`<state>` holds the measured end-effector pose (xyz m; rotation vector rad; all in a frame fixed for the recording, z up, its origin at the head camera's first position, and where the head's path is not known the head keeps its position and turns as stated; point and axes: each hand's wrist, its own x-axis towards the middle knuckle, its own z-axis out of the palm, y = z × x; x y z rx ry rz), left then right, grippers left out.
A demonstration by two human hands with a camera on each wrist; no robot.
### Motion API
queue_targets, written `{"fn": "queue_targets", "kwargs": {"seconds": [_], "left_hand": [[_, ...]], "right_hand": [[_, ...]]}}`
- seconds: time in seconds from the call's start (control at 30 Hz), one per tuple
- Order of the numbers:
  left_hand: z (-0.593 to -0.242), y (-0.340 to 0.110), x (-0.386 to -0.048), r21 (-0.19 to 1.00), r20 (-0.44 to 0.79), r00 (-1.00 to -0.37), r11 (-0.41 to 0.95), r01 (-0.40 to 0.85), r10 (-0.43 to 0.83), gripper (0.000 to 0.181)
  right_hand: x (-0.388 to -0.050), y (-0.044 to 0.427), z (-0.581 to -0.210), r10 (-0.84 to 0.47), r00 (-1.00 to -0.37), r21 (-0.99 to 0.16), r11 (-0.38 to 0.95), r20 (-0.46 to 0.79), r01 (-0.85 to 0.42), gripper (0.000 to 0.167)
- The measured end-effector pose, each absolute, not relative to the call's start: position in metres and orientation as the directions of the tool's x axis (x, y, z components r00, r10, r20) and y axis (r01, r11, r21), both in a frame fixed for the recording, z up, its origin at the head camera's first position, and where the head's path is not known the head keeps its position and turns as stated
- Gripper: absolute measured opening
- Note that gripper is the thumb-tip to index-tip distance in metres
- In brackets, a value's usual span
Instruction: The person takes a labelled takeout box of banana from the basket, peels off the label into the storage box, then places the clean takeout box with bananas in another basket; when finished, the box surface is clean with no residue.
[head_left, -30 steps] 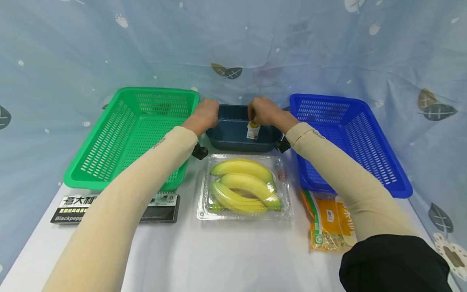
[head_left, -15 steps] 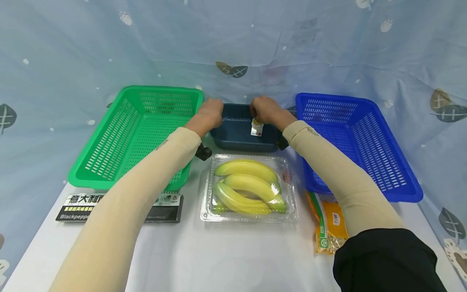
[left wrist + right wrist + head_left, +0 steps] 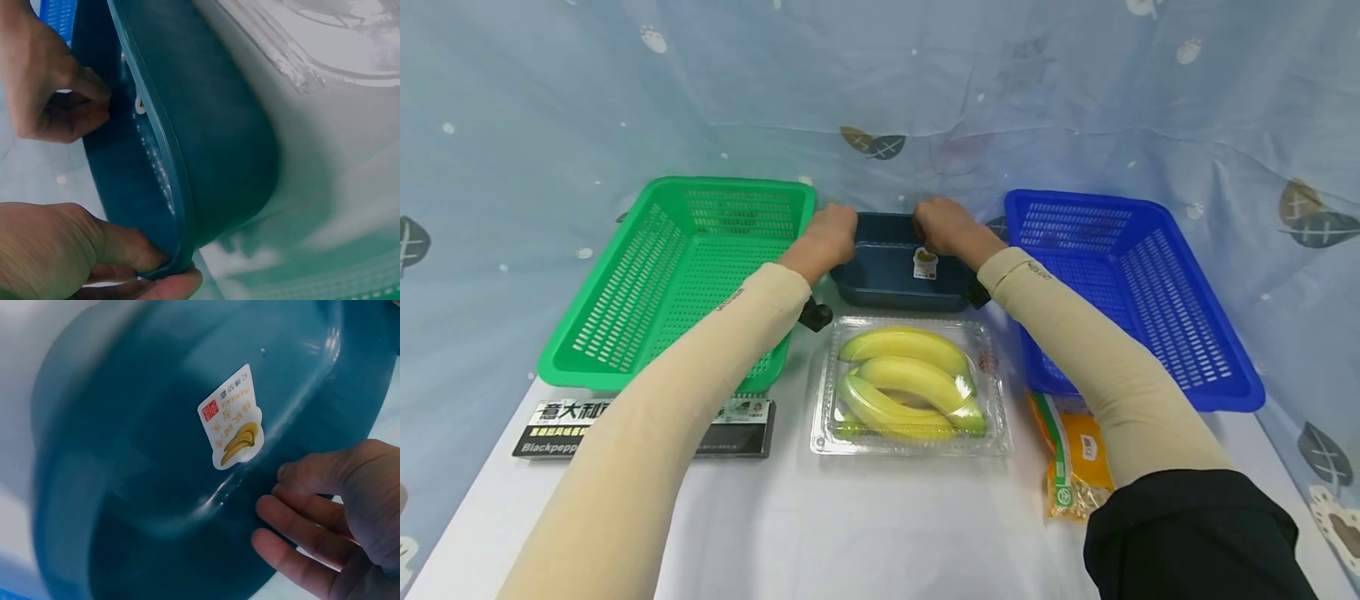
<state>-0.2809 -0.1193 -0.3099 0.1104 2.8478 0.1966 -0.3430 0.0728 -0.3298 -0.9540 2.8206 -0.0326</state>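
Note:
A dark teal plastic basin [image 3: 898, 297] stands at the back between two baskets. My left hand [image 3: 832, 233] grips its left end; the left wrist view shows thumb and fingers pinching the rim [image 3: 178, 181]. Inside lies a small white label with a banana picture [image 3: 234, 428]. Over the basin's right part is my right hand [image 3: 946, 225], beside the label and apart from it. In the right wrist view its thumb and fingers [image 3: 300, 528] are loosely bent, holding nothing. A clear clamshell box [image 3: 1000, 433] of bananas [image 3: 910, 375] sits just in front.
To the left is a green basket [image 3: 662, 367], with a black food box [image 3: 730, 437] in front of it. A blue basket [image 3: 1217, 392] stands on the right. Below it lies an orange-and-clear food bag [image 3: 1078, 467], partly covered by the right sleeve.
The label hung from my right fingers; now it lies in the basin, let go. The left hand keeps its grip on the rim. The head view has shifted slightly.

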Motion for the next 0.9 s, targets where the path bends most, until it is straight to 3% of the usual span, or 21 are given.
{"fn": "queue_targets", "kwargs": {"seconds": [0.57,0.8,0.9], "left_hand": [[-0.303,-0.126,-0.276,0.159,-0.313,-0.947,0.987,0.023,0.073,0.022],[-0.291,-0.12,-0.268,0.223,-0.326,-0.938,0.974,0.047,0.12,0.023],[-0.285,-0.118,-0.259,0.279,-0.292,-0.941,0.956,0.086,0.17,0.032]], "right_hand": [[-0.304,0.092,-0.3,-0.614,-0.777,-0.073,0.789,-0.137,-0.61,0.022],[-0.283,0.105,-0.283,-0.611,-0.784,-0.176,0.788,-0.105,-0.59,0.025],[-0.268,0.113,-0.275,-0.618,-0.782,-0.219,0.777,-0.083,-0.59,0.024]]}}
